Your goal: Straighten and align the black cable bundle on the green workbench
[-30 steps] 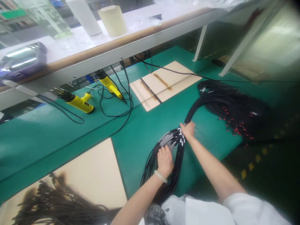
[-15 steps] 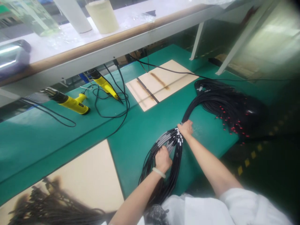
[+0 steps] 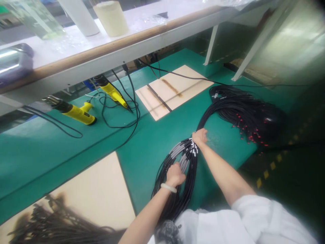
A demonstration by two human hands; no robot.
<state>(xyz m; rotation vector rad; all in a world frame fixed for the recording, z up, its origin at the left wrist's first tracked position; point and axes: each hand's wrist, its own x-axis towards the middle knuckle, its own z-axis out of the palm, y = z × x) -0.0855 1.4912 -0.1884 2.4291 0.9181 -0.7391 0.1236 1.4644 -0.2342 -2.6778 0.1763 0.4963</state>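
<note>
Left hand (image 3: 175,174) dropped slightly, grasping thin grey-sleeved black cables (image 3: 178,149), while right hand (image 3: 200,136) clenches their gathered neck, likely keeping strands bunched.

Left hand (image 3: 175,174): fingertips hidden
White cylinder (image 3: 80,18): top cut off
Dark strands (image 3: 63,223): blurred
Red tips (image 3: 251,138): too small to tell

Cables (image 3: 193,173) front and right, guns (image 3: 82,115) rear left

On the bench (image 3: 144,149), the cables run from front centre back to a heap (image 3: 238,105) at right. One board (image 3: 188,88) lies behind them; another board (image 3: 104,189), front left, carries cable ends (image 3: 73,225). Above and behind the guns runs the shelf (image 3: 152,44), a roll (image 3: 111,18) on it
</note>
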